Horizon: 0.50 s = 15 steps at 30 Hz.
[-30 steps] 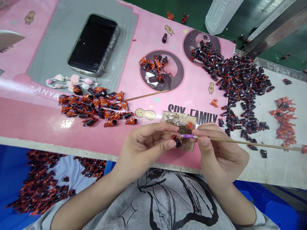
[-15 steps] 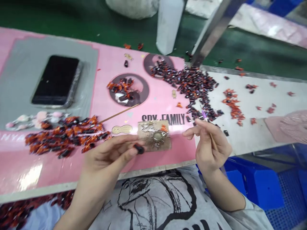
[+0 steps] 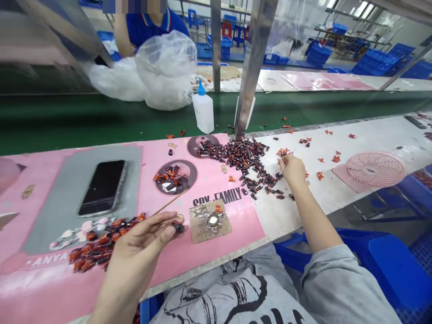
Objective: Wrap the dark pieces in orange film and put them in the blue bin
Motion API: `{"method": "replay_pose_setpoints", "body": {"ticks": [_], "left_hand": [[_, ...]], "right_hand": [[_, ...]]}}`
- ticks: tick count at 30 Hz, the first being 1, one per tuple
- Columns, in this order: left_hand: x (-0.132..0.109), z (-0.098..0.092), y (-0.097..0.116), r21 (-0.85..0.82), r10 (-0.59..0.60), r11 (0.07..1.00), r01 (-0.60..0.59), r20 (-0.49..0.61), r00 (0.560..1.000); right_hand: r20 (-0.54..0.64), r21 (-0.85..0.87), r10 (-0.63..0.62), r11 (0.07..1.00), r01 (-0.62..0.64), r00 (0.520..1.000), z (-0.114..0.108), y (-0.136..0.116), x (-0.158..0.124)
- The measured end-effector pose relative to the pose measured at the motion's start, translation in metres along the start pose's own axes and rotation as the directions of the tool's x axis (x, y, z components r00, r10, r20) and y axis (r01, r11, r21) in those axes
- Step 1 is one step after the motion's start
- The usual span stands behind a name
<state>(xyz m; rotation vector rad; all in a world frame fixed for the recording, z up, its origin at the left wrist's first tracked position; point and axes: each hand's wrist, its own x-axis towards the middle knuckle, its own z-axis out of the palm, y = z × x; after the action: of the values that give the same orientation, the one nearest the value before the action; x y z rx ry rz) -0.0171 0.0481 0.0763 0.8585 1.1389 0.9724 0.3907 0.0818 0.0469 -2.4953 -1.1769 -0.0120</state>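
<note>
My left hand [image 3: 145, 240] pinches a small black plastic piece [image 3: 177, 227] between thumb and fingertips, left of a square board [image 3: 199, 231] smeared with wet, shiny stuff. On that board lies a small orange piece [image 3: 218, 209]. My right hand [image 3: 293, 171] reaches out over the white tabletop, its fingers closed on a thin stick [image 3: 282, 168]. Its fingertips are at a cluster of orange star-like pieces [image 3: 283, 151], partly covered by the hand. Just left of it spreads a heap of small black-and-orange pieces [image 3: 248, 155]. Whether the fingertips also grip an orange piece is unclear.
Joined pieces [image 3: 91, 252] pile up near my left forearm, below a phone [image 3: 102, 186]. A second stick [image 3: 171, 201] lies on the pink mat. Behind stand a blue-tipped bottle [image 3: 203, 110] and a metal post [image 3: 251, 67]. A pink fan [image 3: 369, 168] lies right. Someone in blue sits opposite.
My right hand has moved forward and right with the stick, to the orange pieces. My left hand still holds the black piece near the board. The view has tilted up.
</note>
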Motion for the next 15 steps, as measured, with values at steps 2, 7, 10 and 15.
{"method": "replay_pose_setpoints", "body": {"ticks": [2, 7, 10, 15], "left_hand": [[-0.002, 0.010, 0.006, -0.016, 0.060, 0.998, -0.060, -0.023, 0.998], [-0.007, 0.025, 0.015, -0.107, 0.106, 0.989, -0.106, -0.007, 0.994], [-0.002, 0.028, 0.019, -0.187, 0.110, 0.976, -0.107, 0.003, 0.994], [0.010, 0.039, 0.023, -0.364, 0.120, 0.925, -0.109, 0.008, 0.993]], "right_hand": [[0.040, -0.023, 0.052, 0.998, -0.051, 0.998, 0.005, -0.010, 0.011], [0.014, 0.066, 0.003, 0.998, -0.003, 1.000, 0.001, -0.021, 0.018], [-0.052, 0.189, -0.120, 0.974, 0.128, 0.991, -0.009, -0.036, 0.013], [-0.080, 0.604, -0.450, 0.688, 0.403, 0.889, -0.023, -0.103, -0.055]]}}
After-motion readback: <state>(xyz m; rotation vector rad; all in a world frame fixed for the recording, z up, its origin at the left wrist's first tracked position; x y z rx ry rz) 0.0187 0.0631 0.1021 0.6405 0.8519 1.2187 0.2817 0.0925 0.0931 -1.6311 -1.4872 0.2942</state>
